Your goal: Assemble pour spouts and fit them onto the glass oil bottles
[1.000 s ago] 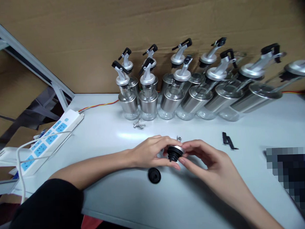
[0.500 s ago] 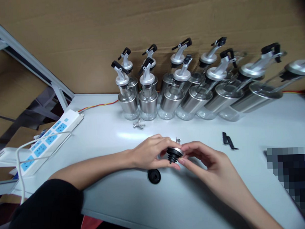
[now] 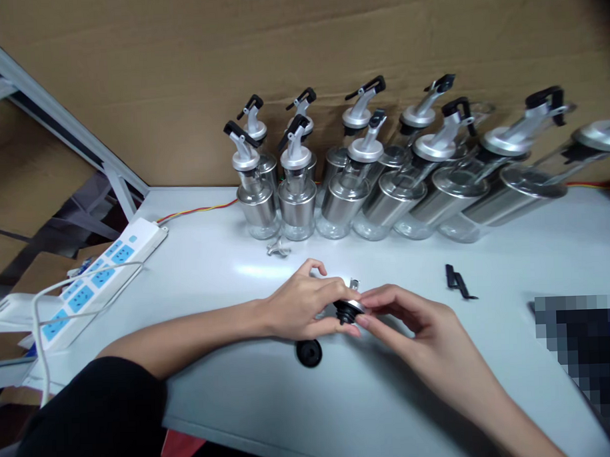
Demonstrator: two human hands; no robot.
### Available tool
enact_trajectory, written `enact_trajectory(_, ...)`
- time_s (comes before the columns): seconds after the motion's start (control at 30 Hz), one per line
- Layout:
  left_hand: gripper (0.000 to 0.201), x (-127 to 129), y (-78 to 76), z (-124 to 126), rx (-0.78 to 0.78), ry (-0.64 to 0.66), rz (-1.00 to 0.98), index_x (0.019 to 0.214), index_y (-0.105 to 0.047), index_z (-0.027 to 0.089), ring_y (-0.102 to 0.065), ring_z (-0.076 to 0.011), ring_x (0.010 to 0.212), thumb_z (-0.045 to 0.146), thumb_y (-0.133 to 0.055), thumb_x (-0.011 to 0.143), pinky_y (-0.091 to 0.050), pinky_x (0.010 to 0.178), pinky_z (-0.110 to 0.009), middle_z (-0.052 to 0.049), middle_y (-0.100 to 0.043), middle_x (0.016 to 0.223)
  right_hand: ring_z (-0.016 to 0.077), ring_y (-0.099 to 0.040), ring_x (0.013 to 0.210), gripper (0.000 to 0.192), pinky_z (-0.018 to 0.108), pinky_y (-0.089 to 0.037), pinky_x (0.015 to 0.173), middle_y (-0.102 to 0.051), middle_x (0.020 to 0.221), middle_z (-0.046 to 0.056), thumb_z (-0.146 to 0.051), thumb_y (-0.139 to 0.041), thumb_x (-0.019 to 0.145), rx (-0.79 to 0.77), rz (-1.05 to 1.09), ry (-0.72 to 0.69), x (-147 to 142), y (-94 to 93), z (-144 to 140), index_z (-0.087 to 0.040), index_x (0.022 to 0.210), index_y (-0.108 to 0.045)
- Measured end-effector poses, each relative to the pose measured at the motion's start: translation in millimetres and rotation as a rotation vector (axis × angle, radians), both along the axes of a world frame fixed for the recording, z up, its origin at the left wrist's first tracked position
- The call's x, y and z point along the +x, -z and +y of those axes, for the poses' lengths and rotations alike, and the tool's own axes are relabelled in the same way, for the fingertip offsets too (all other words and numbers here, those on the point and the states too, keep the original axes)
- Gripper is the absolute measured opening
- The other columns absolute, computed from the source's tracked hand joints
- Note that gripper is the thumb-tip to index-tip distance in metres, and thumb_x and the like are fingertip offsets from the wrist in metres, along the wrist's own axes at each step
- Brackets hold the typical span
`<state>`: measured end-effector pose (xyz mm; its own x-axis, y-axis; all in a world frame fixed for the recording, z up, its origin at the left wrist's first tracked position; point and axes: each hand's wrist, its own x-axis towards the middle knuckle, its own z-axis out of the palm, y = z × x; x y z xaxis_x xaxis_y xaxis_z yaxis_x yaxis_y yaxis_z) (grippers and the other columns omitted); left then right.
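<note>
Between my hands is a bottle pourer stopper point(image 3: 346, 312) with a silver collar and black ribbed plug pointing down toward me. My left hand point(image 3: 312, 299) pinches it from the left with thumb and index finger, while another finger lifts away. From the right, the thumb and fingertips of my right hand point(image 3: 413, 318) grip its rim. A small metal spout end shows beyond the collar; the rest is hidden by fingers. Below my left hand lies a round black cap point(image 3: 309, 353). Farther right on the table are black lever pieces point(image 3: 458, 281).
Several glass-and-steel bottles point(image 3: 298, 202) with lever pourers stand in two rows along the cardboard wall point(image 3: 190, 92). A small silver part point(image 3: 278, 247) lies before them. At left sits a white power strip point(image 3: 135, 244) with a looping cable. A pixelated dark patch covers the right edge.
A finger of my left hand has lifted and curled upward off the stopper. Both hands still hold the stopper in nearly the same place.
</note>
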<state>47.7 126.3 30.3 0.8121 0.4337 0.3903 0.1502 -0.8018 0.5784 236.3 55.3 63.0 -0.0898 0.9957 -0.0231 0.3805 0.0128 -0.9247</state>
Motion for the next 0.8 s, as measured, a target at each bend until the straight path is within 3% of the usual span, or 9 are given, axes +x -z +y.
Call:
enact_trajectory(0.17,0.031,1.0,-1.8,-0.4,0.047,-0.016,-0.003,0.103,-0.052,0.017,-0.063,-0.0143,0.075,0.045,-0.055,0.089,-0.029,0.096,-0.036,-0.002,-0.071,0.087,0.018,-0.066,0.075,0.012,0.027,-0.053,0.069,-0.071,0.08,0.003,-0.033,-0.065,0.078,-0.005,-0.018,-0.005,1.4,-0.5,-0.4,-0.021,0.076,-0.064)
enact_trajectory(0.37,0.035,1.8,-6.3,2.3,-0.192,0.01,-0.012,0.107,-0.051,0.018,-0.058,-0.0115,0.063,0.045,-0.058,0.085,-0.036,0.09,-0.034,-0.003,-0.07,0.097,0.0192,-0.067,0.069,0.017,0.028,-0.055,0.064,-0.071,0.074,0.005,-0.037,-0.065,0.077,-0.053,0.023,0.069,-3.5,-6.8,1.5,-0.02,0.075,-0.065)
enact_trajectory(0.53,0.035,-1.0,-9.5,2.1,-0.296,0.028,-0.028,0.117,-0.048,0.016,-0.057,-0.0159,0.073,0.031,-0.045,0.086,-0.039,0.087,-0.035,-0.002,-0.067,0.083,0.0164,-0.068,0.066,0.018,0.027,-0.058,0.064,-0.069,0.078,0.004,-0.036,-0.066,0.076,-0.04,0.126,0.108,-4.9,-5.0,4.3,-0.021,0.082,-0.062)
enact_trajectory(0.8,0.034,1.2,-9.1,-0.7,-0.34,-0.075,0.038,0.105,-0.054,0.016,-0.054,-0.0165,0.073,0.028,-0.054,0.073,-0.043,0.08,-0.033,0.0,-0.063,0.075,0.0147,-0.067,0.065,0.018,0.026,-0.059,0.063,-0.068,0.083,0.004,-0.029,-0.065,0.073,-0.066,0.104,0.037,-5.8,-3.6,1.4,-0.02,0.087,-0.059)
